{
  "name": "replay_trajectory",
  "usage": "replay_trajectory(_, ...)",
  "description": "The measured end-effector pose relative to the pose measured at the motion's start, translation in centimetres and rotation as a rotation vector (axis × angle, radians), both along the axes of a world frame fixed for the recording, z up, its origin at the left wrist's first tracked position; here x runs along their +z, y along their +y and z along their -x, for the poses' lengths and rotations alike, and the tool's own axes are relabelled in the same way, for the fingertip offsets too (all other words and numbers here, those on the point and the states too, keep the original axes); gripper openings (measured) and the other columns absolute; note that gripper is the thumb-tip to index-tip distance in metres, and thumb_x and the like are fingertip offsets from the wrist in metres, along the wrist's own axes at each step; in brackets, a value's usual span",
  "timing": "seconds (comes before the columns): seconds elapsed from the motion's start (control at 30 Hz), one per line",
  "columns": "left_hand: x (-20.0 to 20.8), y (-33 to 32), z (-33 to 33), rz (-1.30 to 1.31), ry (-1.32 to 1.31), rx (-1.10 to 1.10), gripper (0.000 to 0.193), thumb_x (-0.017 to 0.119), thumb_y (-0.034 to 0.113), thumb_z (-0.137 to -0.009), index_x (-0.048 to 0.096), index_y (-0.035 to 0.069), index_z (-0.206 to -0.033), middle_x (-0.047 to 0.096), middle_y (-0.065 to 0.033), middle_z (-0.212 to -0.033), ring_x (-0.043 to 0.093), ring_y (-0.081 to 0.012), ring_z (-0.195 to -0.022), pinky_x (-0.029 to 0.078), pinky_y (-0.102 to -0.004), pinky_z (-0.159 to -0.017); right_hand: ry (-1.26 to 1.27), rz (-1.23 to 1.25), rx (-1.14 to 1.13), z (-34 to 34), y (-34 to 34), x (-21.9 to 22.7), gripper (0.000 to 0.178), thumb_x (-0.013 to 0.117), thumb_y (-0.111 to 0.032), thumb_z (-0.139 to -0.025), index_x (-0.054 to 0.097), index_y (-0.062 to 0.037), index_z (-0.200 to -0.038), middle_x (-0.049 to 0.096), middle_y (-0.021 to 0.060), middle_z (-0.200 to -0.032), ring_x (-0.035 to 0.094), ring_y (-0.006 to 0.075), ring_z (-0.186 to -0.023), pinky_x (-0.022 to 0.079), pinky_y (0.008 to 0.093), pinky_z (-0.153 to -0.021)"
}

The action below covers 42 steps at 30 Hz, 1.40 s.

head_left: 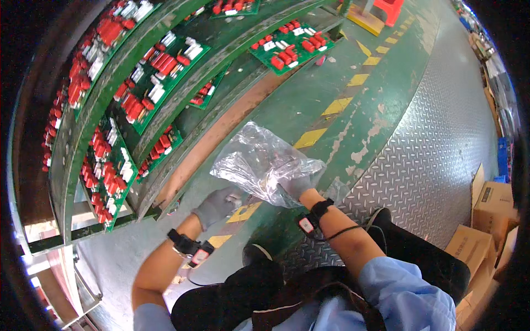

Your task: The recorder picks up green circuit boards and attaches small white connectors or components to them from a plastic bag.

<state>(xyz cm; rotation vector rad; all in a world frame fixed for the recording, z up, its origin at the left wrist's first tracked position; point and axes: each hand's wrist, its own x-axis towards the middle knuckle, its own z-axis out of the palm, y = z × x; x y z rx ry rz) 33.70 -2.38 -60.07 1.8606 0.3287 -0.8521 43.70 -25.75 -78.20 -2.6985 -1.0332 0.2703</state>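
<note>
A crumpled clear plastic bag [254, 157] hangs in front of me above the floor. My right hand [298, 186], in a grey glove, is closed on the bag's near right part; film covers its fingers in places, and I cannot tell whether part of the hand is inside. Left of the bag and a little nearer to me is my left hand [220, 206], also in a grey glove. Its fingers are curled together, with a small pale spot at the fingertips that is too small to name. Whether this hand touches the bag's edge is unclear.
At left stands a green rack [165, 107] with several shelves of circuit boards [292, 45] carrying red and white parts. A yellow-striped line [337, 106] crosses the green floor beside metal tread plate [436, 132]. Cardboard boxes [469, 246] stand at right; a red stool [391, 10] is far off.
</note>
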Motion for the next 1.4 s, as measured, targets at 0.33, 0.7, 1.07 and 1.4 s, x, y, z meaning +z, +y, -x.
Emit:
replay_trajectory(0.33,-11.1,0.1,2.2,0.742,0.286,0.998,0.026,0.051,0.019,-0.090,0.050,0.003,-0.111,0.059,-0.0132,-0.097,0.062,-0.0271,-0.087,0.053,-0.0395,-0.076,-0.144,0.204,0.136,0.3,5.8,6.2,0.049,0.055,-0.040,-0.081,0.054,-0.0117,-0.121,0.041,0.0094,-0.135,0.043,0.0358,-0.116,0.038,0.0540,-0.091)
replay_trajectory(0.7,-12.4,-2.1,0.6,0.778,0.251,1.061,0.018,0.045,0.016,-0.091,0.054,0.002,-0.100,0.057,-0.0122,-0.096,0.058,-0.0249,-0.084,0.052,-0.0395,-0.076,0.869,-0.318,-0.365,-3.1,3.3,8.7,0.044,0.054,-0.033,-0.084,0.053,-0.0090,-0.120,0.055,0.0085,-0.118,0.054,0.0285,-0.101,0.043,0.0448,-0.086)
replay_trajectory(1.07,-10.6,-1.0,2.5,0.735,0.369,0.940,0.026,0.050,0.016,-0.087,0.055,0.005,-0.110,0.059,-0.0085,-0.101,0.059,-0.0228,-0.089,0.051,-0.0364,-0.078,0.869,-0.905,-0.264,1.6,-1.7,3.1,0.023,0.045,-0.025,-0.088,0.057,-0.0070,-0.097,0.061,0.0092,-0.091,0.057,0.0233,-0.082,0.046,0.0384,-0.078)
replay_trajectory(1.4,3.7,2.9,4.5,0.464,-0.518,1.223,0.021,0.059,0.017,-0.086,0.058,0.000,-0.098,0.062,-0.0060,-0.087,0.059,-0.0137,-0.075,0.048,-0.0279,-0.065,1.903,-1.270,-0.838,2.8,-5.9,8.2,0.019,0.048,-0.027,-0.092,0.049,-0.0101,-0.085,0.035,-0.0025,-0.064,0.034,0.0112,-0.057,0.031,0.0257,-0.051)
